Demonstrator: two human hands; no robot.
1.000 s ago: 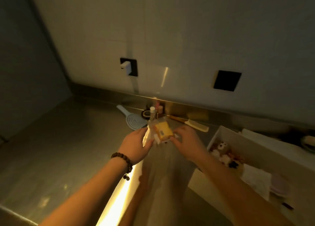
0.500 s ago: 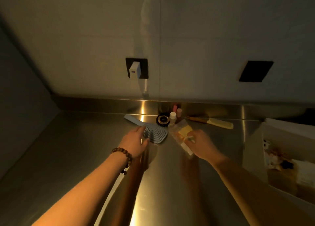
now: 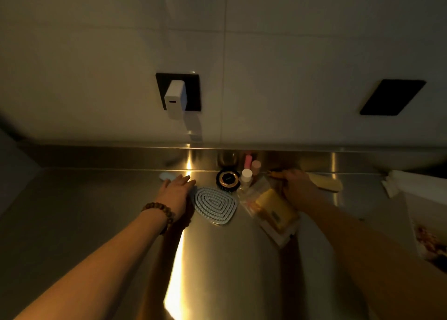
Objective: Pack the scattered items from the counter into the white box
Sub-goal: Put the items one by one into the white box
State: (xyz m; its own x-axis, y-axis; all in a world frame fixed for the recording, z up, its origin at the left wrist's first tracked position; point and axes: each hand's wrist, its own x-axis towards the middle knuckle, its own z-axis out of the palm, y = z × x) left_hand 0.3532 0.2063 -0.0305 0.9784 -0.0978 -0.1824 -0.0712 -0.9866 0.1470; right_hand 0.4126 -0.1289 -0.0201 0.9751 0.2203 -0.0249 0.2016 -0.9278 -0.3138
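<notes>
A light blue hairbrush lies on the steel counter, and my left hand lies over its handle with the fingers stretched out. My right hand is further back, its fingers curled round the wooden handle of a yellow comb by the backsplash. A clear bag with a yellow item lies loose on the counter between my hands. The white box stands at the right edge, with things inside it.
A black round compact and small bottles stand by the backsplash behind the brush. A white charger sits in a wall socket, and a black wall plate is to the right. Bare steel counter stretches left.
My right hand let the clear bag down on the counter and reached back to the comb. My left hand left the bag and moved onto the brush handle.
</notes>
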